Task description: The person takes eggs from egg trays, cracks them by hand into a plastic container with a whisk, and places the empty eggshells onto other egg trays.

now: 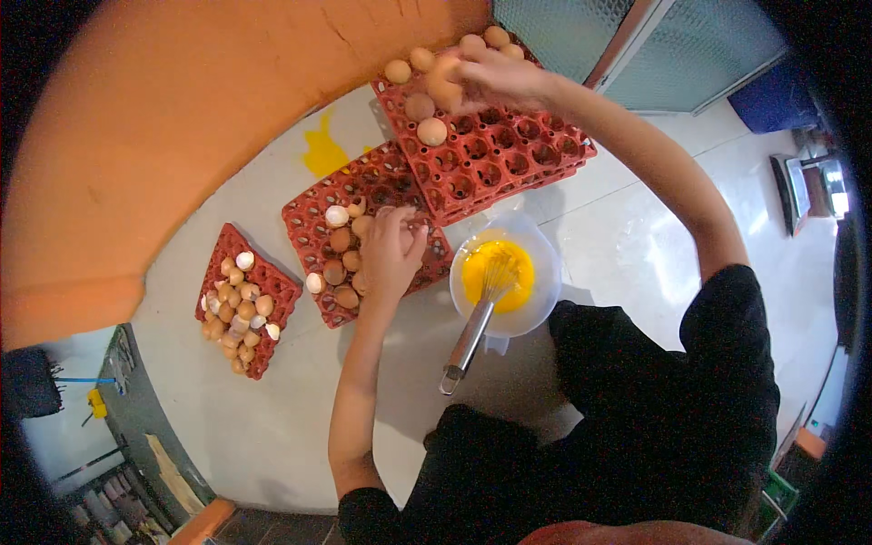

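Note:
My right hand point(501, 76) reaches over the upper stack of red egg trays point(504, 178), its fingers around a blurred brown egg point(445, 83). Whole eggs point(432, 131) sit in the cups along that tray's far-left side. My left hand point(394, 253) is low over another red egg tray point(306, 211), beside brown eggshells point(334, 272); blur and the hand itself hide what is under its fingers. Closer to my body, a translucent plastic jug point(541, 272) contains beaten yellow egg point(521, 276). A metal whisk point(471, 337) leans in it, handle toward me.
A smaller piece of red tray point(276, 289) at left is heaped with broken shells point(235, 306). Spilled yolk point(325, 153) lies on the pale tiled floor point(259, 436) near the orange wall point(204, 102). Textured glass doors point(654, 61) and a blue container point(773, 99) stand at upper right.

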Demonstrator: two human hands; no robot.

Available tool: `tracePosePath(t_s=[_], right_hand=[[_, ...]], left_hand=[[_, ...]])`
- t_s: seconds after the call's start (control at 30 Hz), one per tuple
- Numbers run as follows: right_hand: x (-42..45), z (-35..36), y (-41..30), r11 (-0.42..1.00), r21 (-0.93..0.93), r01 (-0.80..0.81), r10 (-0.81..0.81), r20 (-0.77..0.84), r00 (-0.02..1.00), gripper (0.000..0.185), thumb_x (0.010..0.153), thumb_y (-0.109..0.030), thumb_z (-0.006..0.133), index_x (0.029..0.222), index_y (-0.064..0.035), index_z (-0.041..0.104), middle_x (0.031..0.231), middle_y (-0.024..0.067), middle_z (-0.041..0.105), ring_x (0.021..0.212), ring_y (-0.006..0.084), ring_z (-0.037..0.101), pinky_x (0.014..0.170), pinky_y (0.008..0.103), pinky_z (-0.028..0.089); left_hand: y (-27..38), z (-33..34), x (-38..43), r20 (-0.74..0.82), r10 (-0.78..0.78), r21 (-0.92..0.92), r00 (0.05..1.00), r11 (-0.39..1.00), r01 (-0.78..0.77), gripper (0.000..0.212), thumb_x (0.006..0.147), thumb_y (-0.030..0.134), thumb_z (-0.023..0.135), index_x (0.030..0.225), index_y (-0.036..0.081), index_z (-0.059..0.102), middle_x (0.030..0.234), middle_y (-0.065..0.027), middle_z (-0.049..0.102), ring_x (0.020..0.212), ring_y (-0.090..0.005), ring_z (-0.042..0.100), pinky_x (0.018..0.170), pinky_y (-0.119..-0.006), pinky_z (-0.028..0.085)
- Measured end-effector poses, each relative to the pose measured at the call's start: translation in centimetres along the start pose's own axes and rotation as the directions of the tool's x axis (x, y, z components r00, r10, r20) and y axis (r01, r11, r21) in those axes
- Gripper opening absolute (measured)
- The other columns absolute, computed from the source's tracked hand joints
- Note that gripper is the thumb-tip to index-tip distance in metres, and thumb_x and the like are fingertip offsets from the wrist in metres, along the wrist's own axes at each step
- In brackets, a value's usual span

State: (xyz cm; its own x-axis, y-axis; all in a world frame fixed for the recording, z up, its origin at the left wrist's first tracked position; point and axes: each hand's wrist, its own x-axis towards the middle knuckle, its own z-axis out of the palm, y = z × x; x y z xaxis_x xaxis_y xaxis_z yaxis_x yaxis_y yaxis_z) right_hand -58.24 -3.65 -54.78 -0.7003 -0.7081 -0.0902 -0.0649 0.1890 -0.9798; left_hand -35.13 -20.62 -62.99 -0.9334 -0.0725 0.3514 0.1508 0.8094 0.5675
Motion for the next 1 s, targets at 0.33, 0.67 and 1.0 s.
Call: tracePosePath(t_s=[0.33,0.67,1.0], right_hand=[[-22.2,6.5,2.6,0.976,-0.205,0.067,-0.022,0.215,0.976,0.041,0.077,-0.026,0.059,0.110,-0.0085,0.042,0.097,0.0060,0.050,0.077,0.0177,0.056,0.067,0.0310,0.047],[-22.6,6.1,3.6,0.669,-0.690,0.276,-0.052,0.326,0.944,0.045,0.067,-0.015,0.064,0.106,-0.0063,0.043,0.095,0.0128,0.049,0.085,0.0298,0.055,0.070,0.0366,0.048],[-22.4,5.1,5.6,0.656,-0.645,0.393,-0.215,0.339,0.916,0.044,0.070,-0.018,0.064,0.107,-0.0060,0.043,0.096,0.0150,0.049,0.085,0.0329,0.054,0.071,0.0369,0.047]], left_hand=[[5.1,1.0,-0.7,0.221,0.039,-0.563,0.974,0.821,0.095,0.028,0.078,0.006,0.057,0.105,0.005,0.049,0.082,0.0008,0.053,0.066,-0.0047,0.047,0.057,-0.018,0.038],[6.8,1.8,-1.1,0.407,0.049,-0.585,0.912,0.781,0.219,0.033,0.076,0.007,0.058,0.108,0.010,0.049,0.078,-0.0008,0.054,0.054,-0.0060,0.042,0.050,-0.021,0.036],[6.3,2.5,-1.2,0.422,0.118,-0.542,0.899,0.828,0.146,0.050,0.072,0.015,0.063,0.118,0.013,0.045,0.084,-0.0046,0.054,0.060,-0.0137,0.050,0.055,-0.026,0.043]])
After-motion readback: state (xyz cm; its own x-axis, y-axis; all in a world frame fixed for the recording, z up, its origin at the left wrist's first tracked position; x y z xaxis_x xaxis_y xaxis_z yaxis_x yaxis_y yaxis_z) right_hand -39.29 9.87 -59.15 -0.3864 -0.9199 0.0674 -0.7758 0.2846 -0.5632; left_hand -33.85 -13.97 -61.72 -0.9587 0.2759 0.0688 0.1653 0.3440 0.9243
